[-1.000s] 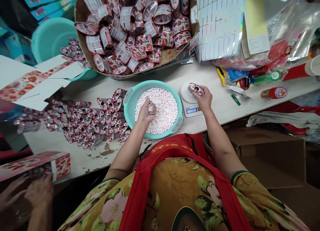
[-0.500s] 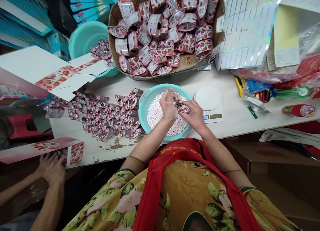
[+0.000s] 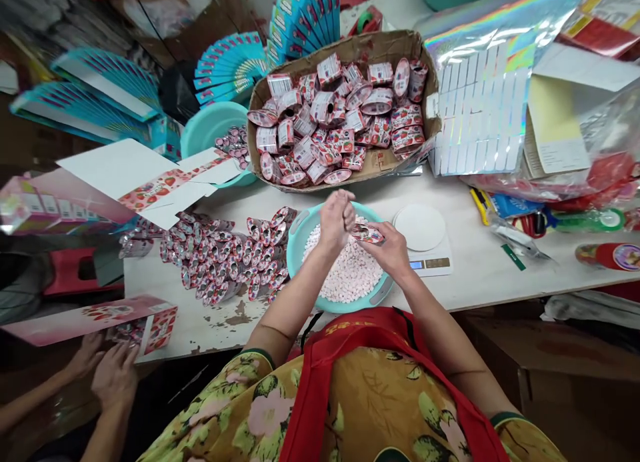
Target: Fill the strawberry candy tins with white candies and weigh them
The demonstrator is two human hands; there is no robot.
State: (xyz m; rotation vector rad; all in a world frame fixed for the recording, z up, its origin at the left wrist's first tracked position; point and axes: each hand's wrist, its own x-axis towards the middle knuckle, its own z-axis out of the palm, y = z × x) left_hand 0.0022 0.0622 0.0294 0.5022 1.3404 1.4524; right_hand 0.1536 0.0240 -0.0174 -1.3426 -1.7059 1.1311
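A turquoise basin (image 3: 296,243) of small pale pink candies (image 3: 350,275) stands in front of me. Over its right side my right hand (image 3: 393,250) grips a small oval strawberry-printed candy container (image 3: 369,233), held tilted. My left hand (image 3: 337,221) is raised over the basin, fingers curled closed beside the container's upper end; what they hold, if anything, is hidden. To the left, many similar containers (image 3: 235,259) stand packed together on the table, holes showing in their tops. Behind the basin, a cardboard box (image 3: 383,161) is heaped with more of them.
A white scale (image 3: 421,229) sits right of the basin. Farther right lie a yellow cutter (image 3: 480,205) and a red jar (image 3: 607,256). Another person's hands (image 3: 113,375) work at a strawberry-printed carton (image 3: 161,330) at lower left. A second turquoise bowl (image 3: 200,132) stands behind the packed containers.
The camera view has shifted, so the table sits lower in the picture. My left hand's fingers have curled in tighter by the container. My right hand keeps its hold. The other person's hands have shifted slightly.
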